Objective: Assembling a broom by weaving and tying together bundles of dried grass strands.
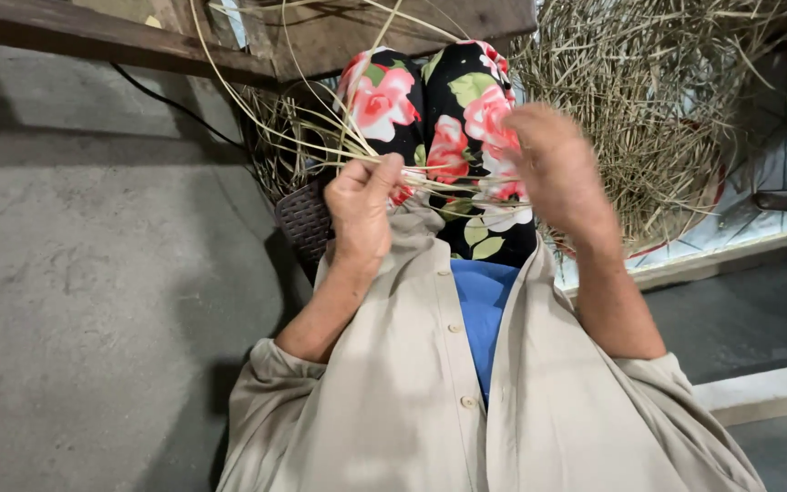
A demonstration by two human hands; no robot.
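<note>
Holding a few long pale straw strands (448, 182) stretched across the lap, the person has them running between the two hands, just above the knees in flowered trousers (453, 128). The left hand (362, 205) has its fingers (384, 173) pinched together on the strands near one end. The right hand (557, 169) is blurred by motion, so I cannot tell whether its fingers are closed on the strands or only brushing them.

No woven or plaited piece shows in the hands, only loose strands, so the work looks to be at an early stage; several more strands arc upward from the left hand, unworked. A large heap of dry straw (649, 109) lies just beyond the right hand, apparently in a shallow basin with a red rim (685, 239), which suggests much material is left.

A dark woven basket (304, 219) peeks out beside the left wrist, mostly hidden by the arm and the beige shirt (393, 392). The wooden beam (120, 36) above is cut off by the frame, and the far ends of the strands are lost in the straw. The concrete floor (93, 273) lies at the left.
</note>
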